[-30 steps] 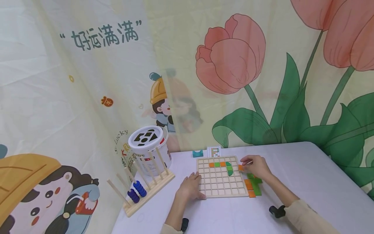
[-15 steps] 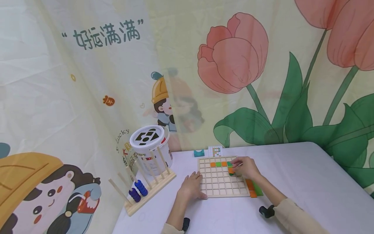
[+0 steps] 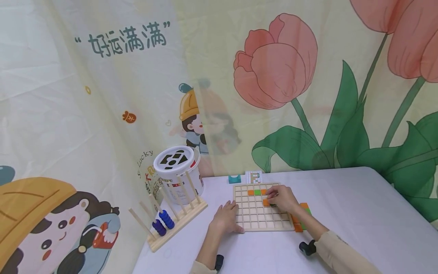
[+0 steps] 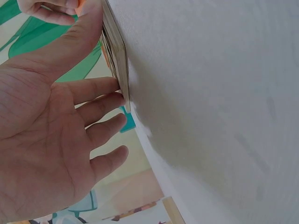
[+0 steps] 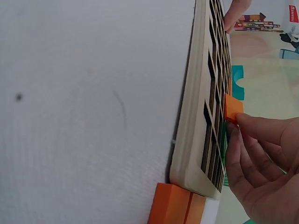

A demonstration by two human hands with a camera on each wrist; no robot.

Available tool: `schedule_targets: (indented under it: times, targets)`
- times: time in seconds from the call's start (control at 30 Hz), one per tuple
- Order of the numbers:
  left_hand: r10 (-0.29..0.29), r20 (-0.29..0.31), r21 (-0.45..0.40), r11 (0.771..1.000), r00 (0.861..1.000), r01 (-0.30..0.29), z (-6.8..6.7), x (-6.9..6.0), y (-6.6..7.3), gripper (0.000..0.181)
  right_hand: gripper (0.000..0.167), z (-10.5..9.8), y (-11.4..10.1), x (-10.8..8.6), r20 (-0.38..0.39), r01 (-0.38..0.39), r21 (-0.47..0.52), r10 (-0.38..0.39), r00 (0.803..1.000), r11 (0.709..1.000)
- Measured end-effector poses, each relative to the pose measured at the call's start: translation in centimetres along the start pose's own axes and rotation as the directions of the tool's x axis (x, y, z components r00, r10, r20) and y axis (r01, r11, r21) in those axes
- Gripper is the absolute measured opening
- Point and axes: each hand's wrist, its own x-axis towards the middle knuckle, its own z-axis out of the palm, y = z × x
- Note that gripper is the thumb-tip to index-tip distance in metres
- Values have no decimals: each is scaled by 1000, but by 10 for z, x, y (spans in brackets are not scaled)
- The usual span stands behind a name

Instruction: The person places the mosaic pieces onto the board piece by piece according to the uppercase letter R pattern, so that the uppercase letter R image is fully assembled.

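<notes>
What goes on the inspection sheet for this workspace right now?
Surface: table with a white covering.
Job's things: grid board flat on the table; row of tiles in it, partly hidden; loose tiles beside its right edge.
Clutter: peg rack with blue beads and lidded bucket to the left; printed card and teal piece beyond the board.
Grips: left grip touches the board's left edge; right grip pinches an orange tile.
Cables: nothing seen.
Surroundings: printed fabric behind and left.
</notes>
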Motion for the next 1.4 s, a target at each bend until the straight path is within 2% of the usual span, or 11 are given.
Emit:
schedule_targets:
  times: [0.53, 0.67, 0.93, 1.13, 1.4]
  targets:
    - [3, -4, -14, 1000, 1000, -3, 1, 0, 4, 95, 20, -3, 2, 0, 15, 95, -131, -94, 995, 987]
    - [4, -2, -17, 1000, 1000, -4, 1, 0, 4, 95, 19, -10, 1, -5, 3, 79, -161, -79, 997, 984]
    - [-3, -1, 2, 1000, 1000, 3, -1, -1, 3, 96, 15, -28, -1, -17, -59, 70, -111, -77, 995, 991]
    - [-4, -2, -8, 1000, 1000, 4, -1, -1, 1, 97, 13, -39, 8, -22, -94, 51, -146, -65, 993, 988]
    - [-4, 1, -5, 1000, 1000, 4, 1, 0, 0, 96, 14, -53, 20, -31, -102, 17, -157, -33, 994, 987]
